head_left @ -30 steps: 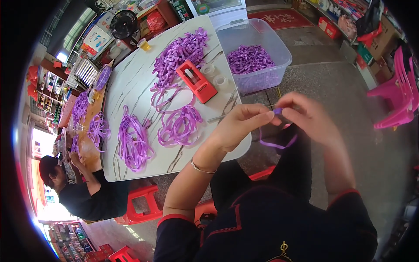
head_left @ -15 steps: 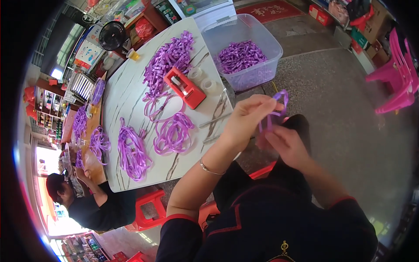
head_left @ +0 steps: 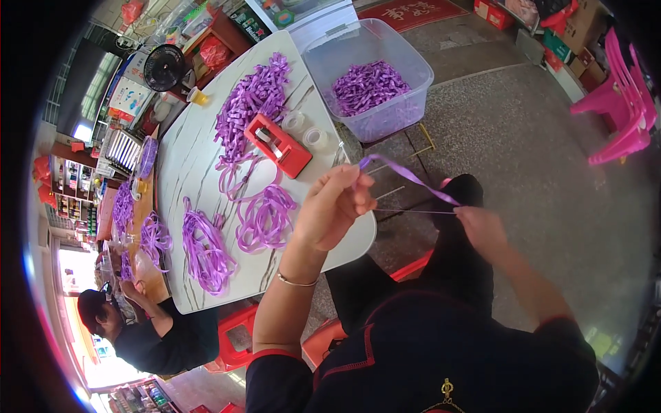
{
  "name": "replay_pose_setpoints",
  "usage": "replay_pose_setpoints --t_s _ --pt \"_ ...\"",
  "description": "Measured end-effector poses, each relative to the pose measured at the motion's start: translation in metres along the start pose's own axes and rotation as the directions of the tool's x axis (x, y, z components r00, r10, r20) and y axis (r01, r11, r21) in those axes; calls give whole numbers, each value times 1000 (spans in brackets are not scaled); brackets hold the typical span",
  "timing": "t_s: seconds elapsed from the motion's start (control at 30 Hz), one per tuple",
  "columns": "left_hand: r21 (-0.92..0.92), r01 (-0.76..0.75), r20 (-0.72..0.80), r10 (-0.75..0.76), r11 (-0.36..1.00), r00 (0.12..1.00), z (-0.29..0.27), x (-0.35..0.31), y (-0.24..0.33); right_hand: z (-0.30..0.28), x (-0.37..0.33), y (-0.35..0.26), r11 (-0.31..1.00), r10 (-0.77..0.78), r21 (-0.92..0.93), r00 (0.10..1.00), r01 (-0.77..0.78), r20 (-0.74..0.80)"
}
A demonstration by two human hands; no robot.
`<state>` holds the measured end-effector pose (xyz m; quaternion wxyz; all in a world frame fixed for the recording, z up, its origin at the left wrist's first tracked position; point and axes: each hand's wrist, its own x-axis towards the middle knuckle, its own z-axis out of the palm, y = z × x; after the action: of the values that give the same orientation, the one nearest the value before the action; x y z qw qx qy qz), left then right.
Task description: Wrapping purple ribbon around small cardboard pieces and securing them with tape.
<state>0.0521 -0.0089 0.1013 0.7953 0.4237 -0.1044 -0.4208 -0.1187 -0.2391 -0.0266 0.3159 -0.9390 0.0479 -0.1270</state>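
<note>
A purple ribbon point(head_left: 411, 177) stretches between my two hands, beyond the table's right edge. My left hand point(head_left: 335, 206), with a bangle on its wrist, pinches one end of it. The other end is gripped by my right hand point(head_left: 482, 230), farther right above my knee. A thin strand also runs between the hands, below the ribbon. On the table nearest my left hand lie a loose coil of purple ribbon point(head_left: 265, 219) and a red tape dispenser point(head_left: 279, 146). Two clear tape rolls point(head_left: 315, 138) sit beside the dispenser.
A heap of folded purple ribbon pieces point(head_left: 251, 103) covers the far part of the marbled table point(head_left: 337, 241). A clear plastic tub point(head_left: 392, 113) with more stands beyond its right edge. A ribbon bundle point(head_left: 206, 251) lies at left. Another person point(head_left: 144, 330) sits at the left; a pink chair point(head_left: 620, 103) stands far right.
My hands have moved apart, left hand toward the table and right hand outward. The ribbon, formerly looped close between them, is now drawn out long.
</note>
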Motion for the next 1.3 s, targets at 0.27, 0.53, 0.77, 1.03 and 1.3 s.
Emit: replay_pose_setpoints --t_s 0.27,0.53,0.77,1.03,1.3 --pt "255 221 -136 -191 941 972 -32 -25 -7 -29 12 13 982 -10 -187 997 -4 -73" --pt "538 308 -161 -262 785 951 -44 -37 -10 -53 20 -12 989 -69 -135 994 57 -86" --pt "506 301 -60 -314 808 947 -32 -38 -4 -58 28 -34 997 14 81 998 -9 -60" --pt "420 276 45 -324 865 945 6 -37 11 -51 41 -46 881 -23 466 992 77 -121" --pt "333 275 76 -317 902 946 26 -33 5 -32 64 -83 721 -447 427 837 546 -315"
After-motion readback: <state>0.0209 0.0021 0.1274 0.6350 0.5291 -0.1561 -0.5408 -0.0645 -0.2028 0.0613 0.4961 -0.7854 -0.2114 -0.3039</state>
